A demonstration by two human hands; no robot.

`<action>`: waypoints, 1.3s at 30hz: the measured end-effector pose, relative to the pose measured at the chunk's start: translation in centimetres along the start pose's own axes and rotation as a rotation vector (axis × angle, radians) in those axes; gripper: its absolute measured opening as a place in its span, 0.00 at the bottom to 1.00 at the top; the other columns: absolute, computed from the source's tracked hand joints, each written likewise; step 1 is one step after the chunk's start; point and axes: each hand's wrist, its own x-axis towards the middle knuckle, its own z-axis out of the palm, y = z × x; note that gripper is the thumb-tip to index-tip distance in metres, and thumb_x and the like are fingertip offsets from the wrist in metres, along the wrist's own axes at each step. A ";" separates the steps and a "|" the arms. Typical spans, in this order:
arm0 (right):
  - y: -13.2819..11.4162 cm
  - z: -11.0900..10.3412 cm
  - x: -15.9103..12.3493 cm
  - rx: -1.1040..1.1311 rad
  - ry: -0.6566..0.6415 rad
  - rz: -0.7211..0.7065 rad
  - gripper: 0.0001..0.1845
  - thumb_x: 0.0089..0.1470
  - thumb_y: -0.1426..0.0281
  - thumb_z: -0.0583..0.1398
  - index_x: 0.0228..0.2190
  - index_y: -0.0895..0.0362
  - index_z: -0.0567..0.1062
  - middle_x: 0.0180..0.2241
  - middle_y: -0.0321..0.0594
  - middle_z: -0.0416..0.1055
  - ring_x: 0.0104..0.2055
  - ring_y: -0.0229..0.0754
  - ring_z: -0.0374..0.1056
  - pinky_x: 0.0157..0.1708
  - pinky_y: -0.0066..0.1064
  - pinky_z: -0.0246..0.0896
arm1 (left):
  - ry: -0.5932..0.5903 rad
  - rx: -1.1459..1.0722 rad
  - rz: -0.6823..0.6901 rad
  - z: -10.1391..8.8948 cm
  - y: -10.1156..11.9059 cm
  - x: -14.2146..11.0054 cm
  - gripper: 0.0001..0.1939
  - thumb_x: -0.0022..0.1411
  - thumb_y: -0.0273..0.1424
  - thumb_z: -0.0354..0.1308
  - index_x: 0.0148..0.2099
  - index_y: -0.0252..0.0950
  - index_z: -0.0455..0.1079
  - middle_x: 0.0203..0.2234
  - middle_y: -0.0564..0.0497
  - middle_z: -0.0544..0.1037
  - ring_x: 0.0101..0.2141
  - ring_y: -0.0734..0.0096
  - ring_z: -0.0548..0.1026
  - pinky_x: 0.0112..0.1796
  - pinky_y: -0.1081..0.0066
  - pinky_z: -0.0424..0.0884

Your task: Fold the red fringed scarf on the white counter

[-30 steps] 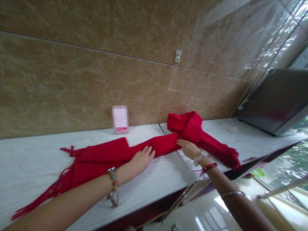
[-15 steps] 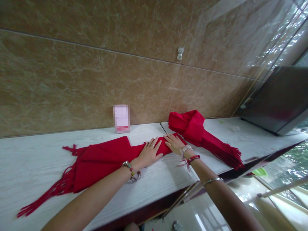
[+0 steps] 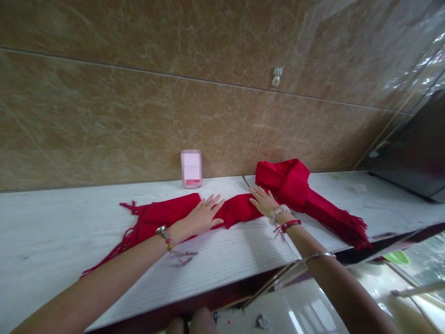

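A long red scarf (image 3: 163, 215) with fringed ends lies flat along a white wood-grain shelf (image 3: 69, 232). My left hand (image 3: 203, 214) rests palm down on its middle, fingers spread. My right hand (image 3: 264, 202) lies flat on the scarf's right part, fingers stretched out. Just right of it a second red scarf (image 3: 295, 185) sits bundled in a knot, its fringed tail (image 3: 347, 227) trailing toward the shelf's front edge. Both wrists wear bead bracelets.
A small pink card (image 3: 191, 169) stands against the brown marble wall (image 3: 139, 116). A little white cat-shaped hook (image 3: 276, 76) is stuck on the wall. A dark box-like appliance (image 3: 417, 162) stands at the far right. Below the shelf edge lies a glossy floor (image 3: 313, 315).
Both hands moved apart along the flat scarf, the left one sliding leftward and the right one toward the knotted scarf. The view shifted to the left.
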 end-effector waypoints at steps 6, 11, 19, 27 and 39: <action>-9.1 -1.2 0.9 0.141 0.051 -0.368 0.27 0.56 0.61 0.47 0.55 0.56 0.55 0.59 0.45 0.48 0.60 0.47 0.39 0.55 0.50 0.38 | 0.338 0.029 -0.244 0.4 -9.3 -9.4 0.26 0.63 0.41 0.39 0.60 0.34 0.47 0.59 0.41 0.48 0.59 0.57 0.43 0.54 0.55 0.49; -15.1 1.0 1.1 0.191 -0.091 -0.491 0.25 0.57 0.62 0.46 0.56 0.54 0.55 0.59 0.42 0.47 0.60 0.46 0.41 0.55 0.50 0.39 | 0.315 -0.163 -0.490 2.5 -11.8 -14.6 0.29 0.64 0.37 0.35 0.62 0.27 0.39 0.56 0.36 0.56 0.56 0.60 0.54 0.52 0.60 0.55; -15.0 2.7 1.4 0.207 -0.083 -0.513 0.27 0.56 0.61 0.47 0.56 0.55 0.55 0.59 0.44 0.47 0.60 0.46 0.41 0.55 0.50 0.38 | 0.214 -0.245 -0.432 1.8 -11.8 -15.4 0.27 0.62 0.29 0.34 0.62 0.26 0.41 0.56 0.40 0.57 0.55 0.67 0.57 0.53 0.66 0.53; -14.6 3.5 1.6 0.182 -0.047 -0.575 0.31 0.54 0.57 0.47 0.56 0.58 0.53 0.58 0.46 0.47 0.60 0.48 0.41 0.55 0.52 0.39 | 0.006 -0.118 -0.499 1.3 -11.8 -15.6 0.31 0.58 0.23 0.36 0.63 0.26 0.33 0.56 0.38 0.56 0.55 0.66 0.57 0.53 0.59 0.49; -14.4 4.1 1.9 0.156 -0.031 -0.588 0.30 0.55 0.56 0.45 0.56 0.57 0.55 0.57 0.46 0.50 0.59 0.50 0.44 0.54 0.51 0.43 | -0.343 0.121 -0.590 -2.2 -16.8 -24.1 0.27 0.61 0.25 0.33 0.62 0.33 0.42 0.59 0.47 0.49 0.58 0.64 0.48 0.52 0.55 0.51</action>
